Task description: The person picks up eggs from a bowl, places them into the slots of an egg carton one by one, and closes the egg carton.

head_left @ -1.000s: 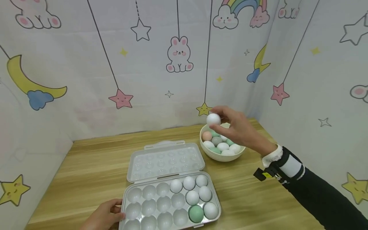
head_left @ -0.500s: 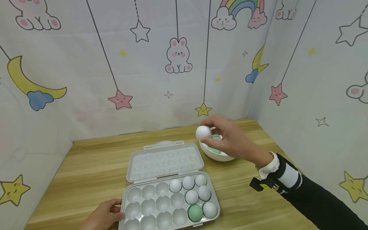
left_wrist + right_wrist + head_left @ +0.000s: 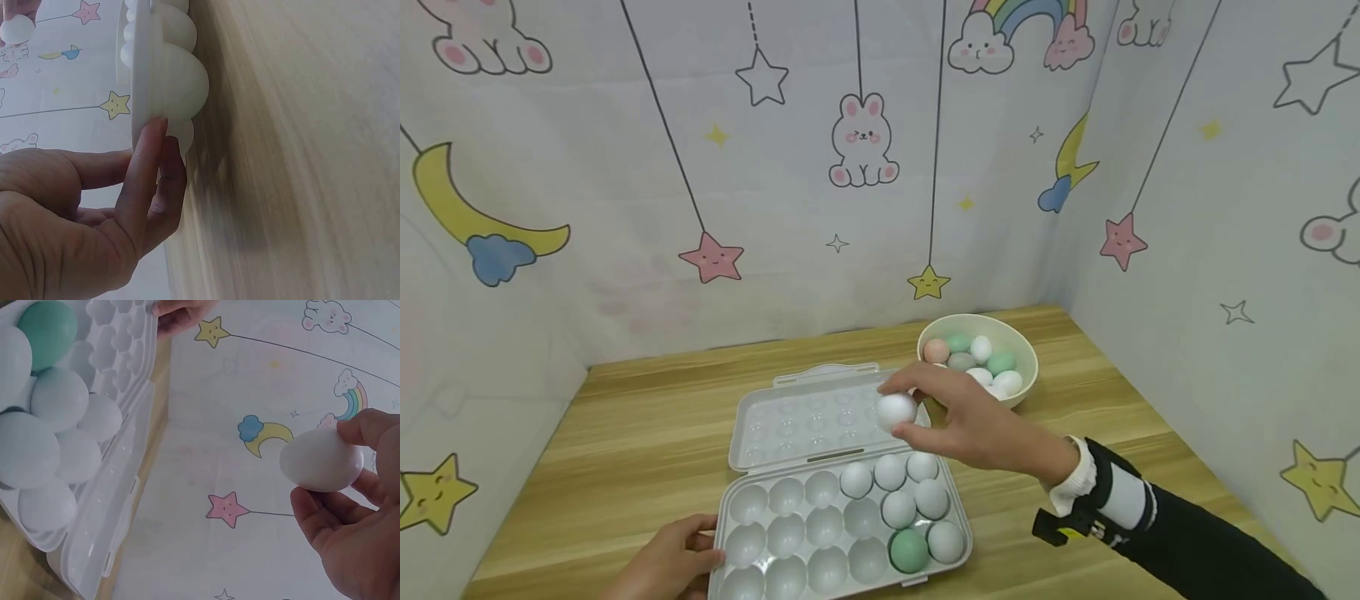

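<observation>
My right hand (image 3: pixel 977 421) pinches a white egg (image 3: pixel 896 411) between thumb and fingertips, held in the air over the right part of the raised clear lid (image 3: pixel 805 421). In the right wrist view the same egg (image 3: pixel 321 460) shows whole, apart from the carton. The white plastic egg carton (image 3: pixel 844 542) lies open below. Its right-hand cups hold several white eggs (image 3: pixel 931 498) and one green egg (image 3: pixel 909 550); its left-hand cups are bare. At the carton's left edge my left hand (image 3: pixel 668 557) grips the rim, thumb and fingers on it, as the left wrist view also shows.
A cream bowl (image 3: pixel 1028 357) with white, green, grey and peach eggs stands behind, to the right. The wooden table (image 3: pixel 640 433) meets a patterned cloth backdrop (image 3: pixel 790 175) at the back and on both sides.
The right hand has carried the white egg from above the bowl leftward and down to over the lid, leaving more of the bowl visible. The left hand stays on the carton's edge.
</observation>
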### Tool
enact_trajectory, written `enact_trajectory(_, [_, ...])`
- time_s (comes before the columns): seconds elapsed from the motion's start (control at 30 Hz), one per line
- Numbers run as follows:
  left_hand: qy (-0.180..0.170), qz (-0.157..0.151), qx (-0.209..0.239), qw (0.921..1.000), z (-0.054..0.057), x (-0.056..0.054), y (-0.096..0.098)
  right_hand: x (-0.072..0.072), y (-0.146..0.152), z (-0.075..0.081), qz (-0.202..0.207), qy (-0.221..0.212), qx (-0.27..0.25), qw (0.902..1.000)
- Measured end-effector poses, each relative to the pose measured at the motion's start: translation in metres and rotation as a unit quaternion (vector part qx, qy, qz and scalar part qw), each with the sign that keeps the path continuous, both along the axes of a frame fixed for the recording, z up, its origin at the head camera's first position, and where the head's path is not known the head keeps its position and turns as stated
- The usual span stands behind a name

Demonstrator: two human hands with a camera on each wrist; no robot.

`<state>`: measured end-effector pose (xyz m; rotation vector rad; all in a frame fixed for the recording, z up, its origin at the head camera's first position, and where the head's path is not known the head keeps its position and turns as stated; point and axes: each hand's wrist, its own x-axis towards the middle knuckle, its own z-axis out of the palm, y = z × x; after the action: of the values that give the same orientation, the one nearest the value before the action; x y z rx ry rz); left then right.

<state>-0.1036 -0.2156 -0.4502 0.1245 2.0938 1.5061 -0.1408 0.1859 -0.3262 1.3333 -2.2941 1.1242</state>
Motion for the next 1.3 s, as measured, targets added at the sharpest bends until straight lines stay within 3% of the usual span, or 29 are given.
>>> enact_trajectory(0.23, [-0.002, 0.012, -0.008, 0.9999, 0.003, 0.001, 0.003, 0.009, -0.01, -0.028, 0.038, -0.004, 0.053, 0.9979])
enact_trajectory(0.63, [0.0, 0.019, -0.022, 0.9996, 0.004, 0.002, 0.005, 0.019, -0.025, -0.064, 0.017, -0.076, 0.16, 0.984])
enact_trajectory(0.83, [0.012, 0.004, -0.015, 0.9998, 0.002, 0.006, 0.004, 0.021, -0.032, -0.078, 0.02, -0.057, 0.185, 0.9808])
enact_trajectory(1.13, [0.02, 0.004, -0.009, 0.9997, 0.0, 0.008, 0.005, 0.027, -0.041, -0.096, 0.012, -0.047, 0.227, 0.9728])
enact_trajectory(1.3, [0.025, 0.0, 0.007, 0.9997, -0.003, 0.009, 0.005, 0.029, -0.043, -0.102, 0.011, -0.013, 0.253, 0.9674])
